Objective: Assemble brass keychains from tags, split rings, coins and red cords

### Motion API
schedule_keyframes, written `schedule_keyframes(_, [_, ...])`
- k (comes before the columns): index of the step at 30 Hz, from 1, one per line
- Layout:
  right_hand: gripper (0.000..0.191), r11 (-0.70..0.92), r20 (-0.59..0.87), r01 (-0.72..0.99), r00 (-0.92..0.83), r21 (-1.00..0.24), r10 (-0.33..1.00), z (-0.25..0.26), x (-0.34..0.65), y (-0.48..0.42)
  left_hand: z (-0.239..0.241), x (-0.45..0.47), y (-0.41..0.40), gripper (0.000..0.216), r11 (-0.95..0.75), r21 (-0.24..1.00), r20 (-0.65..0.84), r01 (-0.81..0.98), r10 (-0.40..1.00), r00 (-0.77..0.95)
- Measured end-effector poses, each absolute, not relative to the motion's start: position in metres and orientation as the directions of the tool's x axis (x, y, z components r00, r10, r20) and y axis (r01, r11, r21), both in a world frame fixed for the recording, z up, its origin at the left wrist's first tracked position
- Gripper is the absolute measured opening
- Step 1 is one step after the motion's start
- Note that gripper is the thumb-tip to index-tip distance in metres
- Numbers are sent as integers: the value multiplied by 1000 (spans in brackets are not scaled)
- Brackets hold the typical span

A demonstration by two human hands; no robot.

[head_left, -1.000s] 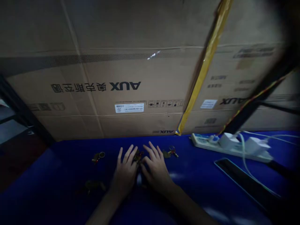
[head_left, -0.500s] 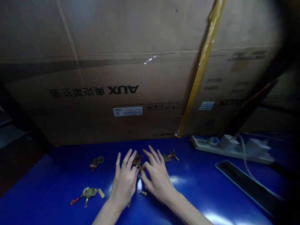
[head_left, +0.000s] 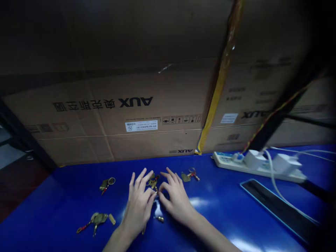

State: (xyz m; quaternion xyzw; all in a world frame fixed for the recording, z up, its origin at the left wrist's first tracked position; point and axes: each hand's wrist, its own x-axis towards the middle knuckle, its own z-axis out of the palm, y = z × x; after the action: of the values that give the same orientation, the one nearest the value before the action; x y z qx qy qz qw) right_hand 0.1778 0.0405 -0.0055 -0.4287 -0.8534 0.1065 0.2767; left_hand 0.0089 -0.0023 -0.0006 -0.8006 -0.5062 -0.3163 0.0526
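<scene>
Both my hands rest side by side on the blue tabletop (head_left: 215,210), fingers stretched and spread. My left hand (head_left: 138,204) and my right hand (head_left: 177,199) meet at thumbs and forefingers, just short of a brass key bunch (head_left: 153,181) that lies at their fingertips. I cannot make out anything gripped between them. A small brass piece (head_left: 160,219) lies on the table below the thumbs.
Other key sets lie around: one with a ring (head_left: 107,183) at the left, one with a red tag (head_left: 95,220) nearer left, one (head_left: 190,174) at the right. A large AUX carton (head_left: 131,105) walls the back. Right: a power strip (head_left: 257,164) with chargers, and a dark tablet (head_left: 278,206).
The view has dipped slightly, bringing the near-left key set into sight. My hands have stayed together at the key bunch, with fingers shifting only a little.
</scene>
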Motion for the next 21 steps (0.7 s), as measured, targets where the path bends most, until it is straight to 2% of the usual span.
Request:
schedule_keyframes(3, [10, 614, 379, 639, -483, -464, 789, -5, 181, 45, -5, 4, 3, 17, -445, 384, 541, 809, 818, 193])
schedule_keyframes(5, [10, 647, 447, 626, -473, -436, 759, 2, 184, 44, -8, -1, 7, 17, -369, 488, 528, 791, 847, 70])
schedule_keyframes(7, [10, 715, 483, 580, -532, -391, 695, 13, 185, 40, -11, -7, 11, 18, -310, 533, 539, 787, 842, -34])
schedule_keyframes(9, [9, 792, 435, 500, -662, -351, 611, 22, 186, 32, -13, -11, 13, 18, -287, 514, 569, 809, 819, -72])
schedule_keyframes(12, [10, 856, 293, 433, -811, -281, 507, 26, 183, 22, -13, -13, 14, 18, -295, 430, 602, 853, 798, -27])
schedule_keyframes(17, [9, 891, 248, 432, -855, -142, 454, 18, 177, 21, -9, -8, 11, 19, -349, 304, 630, 887, 772, 88])
schedule_keyframes(19, [9, 888, 283, 428, -842, -169, 460, 16, 178, 26, -8, -6, 9, 18, -364, 279, 627, 888, 770, 119])
schedule_keyframes(21, [9, 858, 366, 447, -777, -252, 512, 13, 180, 33, -8, -3, 7, 18, -385, 253, 618, 888, 770, 157])
